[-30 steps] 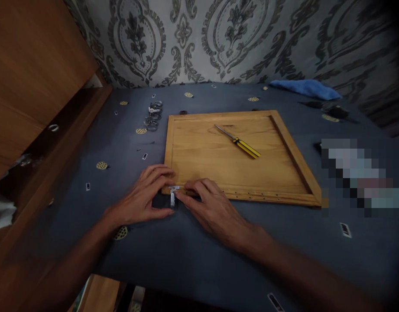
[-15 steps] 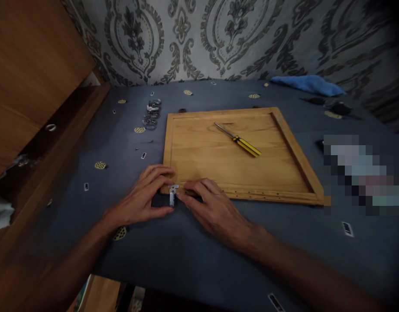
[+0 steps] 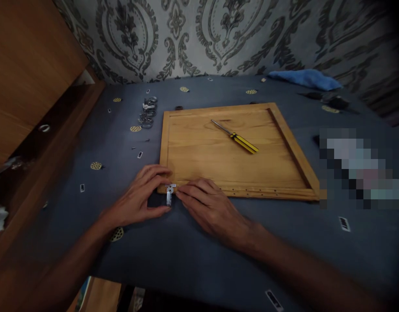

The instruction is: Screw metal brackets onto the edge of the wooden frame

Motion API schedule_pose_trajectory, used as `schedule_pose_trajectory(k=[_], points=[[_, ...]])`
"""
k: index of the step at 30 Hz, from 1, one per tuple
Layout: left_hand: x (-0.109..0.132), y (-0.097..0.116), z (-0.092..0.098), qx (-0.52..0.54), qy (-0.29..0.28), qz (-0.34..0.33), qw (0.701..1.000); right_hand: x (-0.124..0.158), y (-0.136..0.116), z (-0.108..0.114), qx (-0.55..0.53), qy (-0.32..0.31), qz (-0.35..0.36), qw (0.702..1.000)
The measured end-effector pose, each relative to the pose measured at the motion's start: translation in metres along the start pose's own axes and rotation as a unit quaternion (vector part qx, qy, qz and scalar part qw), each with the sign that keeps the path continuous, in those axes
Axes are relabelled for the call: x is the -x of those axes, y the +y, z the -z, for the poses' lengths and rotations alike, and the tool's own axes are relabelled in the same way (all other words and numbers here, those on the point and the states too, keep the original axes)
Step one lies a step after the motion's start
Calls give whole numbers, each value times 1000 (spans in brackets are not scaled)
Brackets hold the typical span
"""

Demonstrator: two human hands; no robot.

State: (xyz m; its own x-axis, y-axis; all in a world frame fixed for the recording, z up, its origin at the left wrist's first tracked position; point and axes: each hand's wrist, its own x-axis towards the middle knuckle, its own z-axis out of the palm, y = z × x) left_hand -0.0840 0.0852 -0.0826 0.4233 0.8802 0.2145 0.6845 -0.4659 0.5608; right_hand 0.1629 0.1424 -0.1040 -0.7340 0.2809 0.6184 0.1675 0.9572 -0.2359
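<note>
A small metal cabinet hinge (image 3: 169, 196) sits at the near left corner of a framed wooden panel (image 3: 199, 147). My left hand (image 3: 139, 195) grips the hinge, thumb at its lower end and fingers curled above it over the frame. Just right of the hinge, my right hand (image 3: 209, 203) is closed with its fingertips pinched together against the hinge's side. Whatever is between those fingertips is hidden or too small to name. A yellow and black screwdriver (image 3: 243, 142) lies on the panel, its shaft pointing to the far left.
Several more metal hinges (image 3: 148, 112) lie in a row left of the panel, with small screws (image 3: 147, 140) nearer me. At the back right are a blue cloth (image 3: 305, 79) and a dark object (image 3: 337, 101). A wooden cabinet (image 3: 33, 56) stands along the left.
My right fingertips have drawn closer together beside the hinge. The whole view has shifted slightly; the hinge, panel and screwdriver keep their places.
</note>
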Motion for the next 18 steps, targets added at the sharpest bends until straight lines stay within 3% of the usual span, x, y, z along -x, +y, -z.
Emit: schedule_pose_trajectory(k=[18], points=[[-2, 4, 3, -12, -16, 7, 1000, 0, -1, -1, 23, -31, -5, 999]])
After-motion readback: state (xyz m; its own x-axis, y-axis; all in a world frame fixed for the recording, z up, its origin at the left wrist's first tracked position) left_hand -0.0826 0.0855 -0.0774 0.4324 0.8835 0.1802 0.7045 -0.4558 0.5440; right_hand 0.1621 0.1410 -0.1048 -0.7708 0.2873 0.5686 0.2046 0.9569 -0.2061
